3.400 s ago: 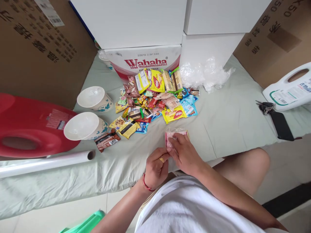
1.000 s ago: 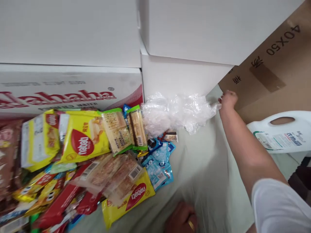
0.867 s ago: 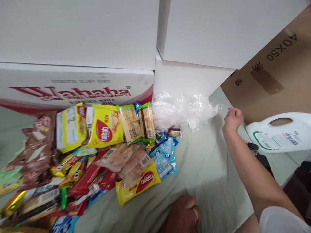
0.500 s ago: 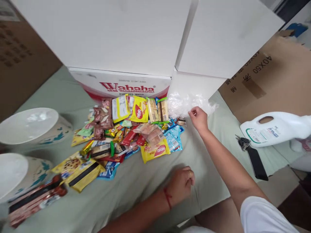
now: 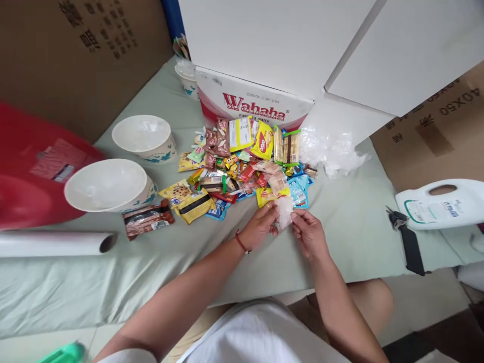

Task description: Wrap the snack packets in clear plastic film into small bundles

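Between my two hands is a small clear plastic bag point(image 5: 284, 210), crumpled and whitish. My left hand point(image 5: 261, 225), with a red string on its wrist, is closed on the bag's left side. The fingertips of my right hand point(image 5: 308, 232) pinch its right edge. Just beyond lies a pile of wrapped snacks, with a yellow packet point(image 5: 262, 141), brown packets point(image 5: 218, 140), light blue packets point(image 5: 298, 189) and a gold cookie packet point(image 5: 194, 205). More crumpled clear plastic bags point(image 5: 333, 151) lie to the right of the pile.
Two paper tubs point(image 5: 153, 151) point(image 5: 141, 194) with plastic inside stand left, near a red object point(image 5: 34, 171) and a white roll point(image 5: 53, 243). A Wahaha carton point(image 5: 253, 103) rises behind the snacks. At right lie a white jug point(image 5: 446, 204), keys point(image 5: 397, 218) and a black flat object point(image 5: 412, 249).
My right hand has come back from the heap of clear bags toward my left hand. Both hands now hold a small plastic bag in front of the pile. The view has shifted left.
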`<state>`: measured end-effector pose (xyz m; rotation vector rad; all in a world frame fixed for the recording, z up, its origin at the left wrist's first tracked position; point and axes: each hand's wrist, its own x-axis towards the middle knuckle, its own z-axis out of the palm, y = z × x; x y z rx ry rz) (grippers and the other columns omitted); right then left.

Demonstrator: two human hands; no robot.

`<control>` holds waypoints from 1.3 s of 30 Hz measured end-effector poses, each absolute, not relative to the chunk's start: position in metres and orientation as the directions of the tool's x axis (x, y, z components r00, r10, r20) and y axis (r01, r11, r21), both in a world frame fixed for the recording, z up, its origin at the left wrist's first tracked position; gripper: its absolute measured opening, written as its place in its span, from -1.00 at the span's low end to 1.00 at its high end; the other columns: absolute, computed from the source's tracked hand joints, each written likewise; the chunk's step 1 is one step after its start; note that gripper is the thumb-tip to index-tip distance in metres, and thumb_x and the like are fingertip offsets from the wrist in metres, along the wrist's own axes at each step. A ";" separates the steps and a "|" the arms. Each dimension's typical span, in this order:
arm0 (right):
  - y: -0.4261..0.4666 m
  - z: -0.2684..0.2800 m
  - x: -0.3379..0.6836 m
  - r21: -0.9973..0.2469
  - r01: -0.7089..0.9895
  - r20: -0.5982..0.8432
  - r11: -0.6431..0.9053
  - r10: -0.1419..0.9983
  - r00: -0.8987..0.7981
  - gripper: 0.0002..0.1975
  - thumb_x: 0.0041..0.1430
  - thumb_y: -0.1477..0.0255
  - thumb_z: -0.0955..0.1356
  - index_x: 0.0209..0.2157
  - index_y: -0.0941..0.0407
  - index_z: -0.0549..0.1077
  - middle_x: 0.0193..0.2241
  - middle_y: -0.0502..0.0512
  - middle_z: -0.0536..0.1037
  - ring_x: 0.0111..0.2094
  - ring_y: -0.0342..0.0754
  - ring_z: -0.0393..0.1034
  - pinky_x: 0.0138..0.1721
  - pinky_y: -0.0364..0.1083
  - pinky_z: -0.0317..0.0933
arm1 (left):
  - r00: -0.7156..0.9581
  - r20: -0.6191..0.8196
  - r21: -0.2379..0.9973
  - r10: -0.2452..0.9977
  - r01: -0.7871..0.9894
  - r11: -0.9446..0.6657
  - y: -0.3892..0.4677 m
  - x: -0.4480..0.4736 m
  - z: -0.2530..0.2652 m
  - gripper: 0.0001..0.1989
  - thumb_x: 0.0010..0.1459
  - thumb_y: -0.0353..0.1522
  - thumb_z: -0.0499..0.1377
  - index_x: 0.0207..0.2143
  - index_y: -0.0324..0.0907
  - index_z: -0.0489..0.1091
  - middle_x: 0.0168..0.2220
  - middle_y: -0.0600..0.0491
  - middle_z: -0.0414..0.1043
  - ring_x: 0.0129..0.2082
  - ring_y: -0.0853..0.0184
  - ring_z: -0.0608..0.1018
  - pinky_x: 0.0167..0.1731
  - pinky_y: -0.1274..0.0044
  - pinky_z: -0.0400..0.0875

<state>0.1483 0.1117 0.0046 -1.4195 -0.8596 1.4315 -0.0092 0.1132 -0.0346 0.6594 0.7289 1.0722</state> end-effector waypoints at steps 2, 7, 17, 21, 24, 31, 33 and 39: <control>0.103 -0.003 0.142 -0.950 -0.065 -0.312 -0.306 0.944 0.104 -0.59 -0.11 0.12 0.61 -0.32 0.11 0.60 -0.63 -0.15 0.25 -0.60 -0.26 0.01 -0.59 -0.21 -0.09 | 0.273 -0.174 0.801 0.946 -0.519 0.297 0.116 -0.011 -0.040 -0.44 -0.03 0.09 0.41 -0.28 -0.15 0.38 -0.43 0.14 0.32 -0.51 0.46 0.34 -0.56 0.59 0.21; 0.096 0.006 0.145 -0.984 -0.006 -0.175 -0.179 0.954 0.242 -0.56 0.05 0.00 0.52 -0.22 0.06 0.56 -0.43 -0.03 0.43 -0.45 -0.15 0.22 -0.52 -0.17 0.18 | 0.122 -0.077 0.949 0.990 -0.296 0.110 0.114 -0.017 -0.039 -0.60 0.12 -0.02 0.32 -0.38 -0.14 0.34 -0.52 0.18 0.28 -0.54 0.45 0.30 -0.51 0.58 0.22; 0.099 0.016 0.151 -0.956 -0.164 -0.277 -0.245 0.937 0.213 -0.58 -0.17 0.12 0.62 -0.41 0.08 0.52 -0.53 -0.09 0.39 -0.51 -0.20 0.16 -0.53 -0.19 0.12 | 0.020 -0.049 0.952 0.999 -0.302 0.053 0.112 -0.018 -0.037 -0.69 0.10 -0.14 0.36 -0.37 -0.15 0.38 -0.50 0.16 0.39 -0.50 0.43 0.38 -0.44 0.56 0.27; 0.091 0.014 0.168 -0.934 -0.263 -0.302 -0.243 0.929 0.215 -0.62 -0.18 0.19 0.63 -0.43 0.07 0.50 -0.56 -0.10 0.32 -0.51 -0.19 0.15 -0.52 -0.18 0.10 | 0.081 -0.203 0.713 0.976 -0.671 0.204 0.116 -0.021 -0.033 -0.55 -0.06 -0.15 0.49 -0.33 -0.13 0.32 -0.37 0.16 0.50 -0.37 0.41 0.53 -0.25 0.49 0.45; 0.077 0.008 0.170 -0.929 -0.243 -0.327 -0.280 0.927 0.182 -0.61 -0.17 0.18 0.63 -0.44 0.08 0.50 -0.55 -0.09 0.33 -0.51 -0.19 0.15 -0.51 -0.18 0.10 | 0.167 -0.282 0.524 0.945 -0.798 0.297 0.117 -0.024 -0.028 -0.49 -0.10 -0.22 0.53 -0.25 -0.10 0.30 -0.22 0.16 0.55 -0.24 0.34 0.61 -0.09 0.35 0.50; 0.058 0.004 0.174 -0.949 -0.124 -0.310 -0.291 0.932 0.187 -0.61 -0.12 0.13 0.62 -0.42 0.08 0.52 -0.54 -0.10 0.33 -0.51 -0.19 0.14 -0.49 -0.17 0.09 | 0.207 -0.287 0.459 0.935 -0.827 0.324 0.119 -0.029 -0.025 -0.58 -0.13 -0.38 0.48 -0.27 -0.13 0.34 -0.29 0.15 0.53 -0.28 0.36 0.60 -0.21 0.47 0.50; 0.057 0.007 0.178 -0.962 -0.066 -0.272 -0.264 0.948 0.163 -0.63 -0.08 0.13 0.60 -0.41 0.07 0.51 -0.55 -0.10 0.32 -0.51 -0.17 0.15 -0.48 -0.16 0.10 | 0.208 -0.281 0.501 0.937 -0.801 0.328 0.119 -0.030 -0.024 -0.60 -0.13 -0.36 0.46 -0.30 -0.14 0.33 -0.34 0.16 0.49 -0.32 0.39 0.57 -0.32 0.54 0.44; 0.046 0.006 0.175 -0.938 0.346 -0.023 -0.016 1.000 -0.015 -0.80 0.24 0.19 0.45 -0.36 0.01 0.53 -0.47 -0.01 0.43 -0.42 -0.06 0.27 -0.35 -0.08 0.17 | 0.243 -0.296 0.638 0.924 -0.669 0.381 0.113 -0.024 -0.017 -0.43 -0.05 0.04 0.45 -0.19 -0.12 0.35 -0.18 0.06 0.48 -0.26 0.35 0.56 -0.26 0.48 0.47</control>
